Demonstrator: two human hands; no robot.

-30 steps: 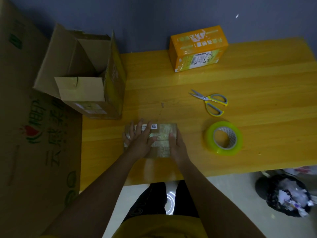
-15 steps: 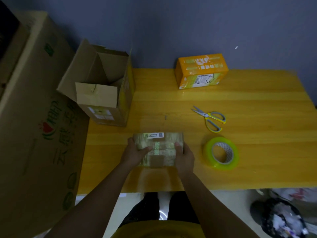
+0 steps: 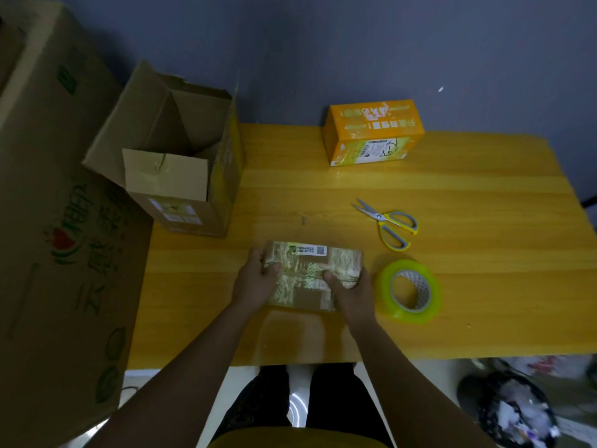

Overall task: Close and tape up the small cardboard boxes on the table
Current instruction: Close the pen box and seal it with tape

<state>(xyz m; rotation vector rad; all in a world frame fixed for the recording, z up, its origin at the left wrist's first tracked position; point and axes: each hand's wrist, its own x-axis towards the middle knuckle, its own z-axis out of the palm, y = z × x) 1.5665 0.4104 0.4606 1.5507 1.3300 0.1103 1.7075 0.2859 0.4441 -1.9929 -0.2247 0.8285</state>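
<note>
Currently both hands, left hand and right hand, grip the taped small box by its ends, low over the tabletop. Risk: glossy tape slips; tape roll just right could get knocked.

Small taped box: white label, QR code, print too small. Orange box: blurred characters.

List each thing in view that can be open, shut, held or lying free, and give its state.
small taped box: closed, taped, gripped at both ends
left hand: grips the box
right hand: grips the box
brown carton: flaps open
orange box: closed
scissors: blades nearly shut, lying free
tape roll: lying free on the table
</note>
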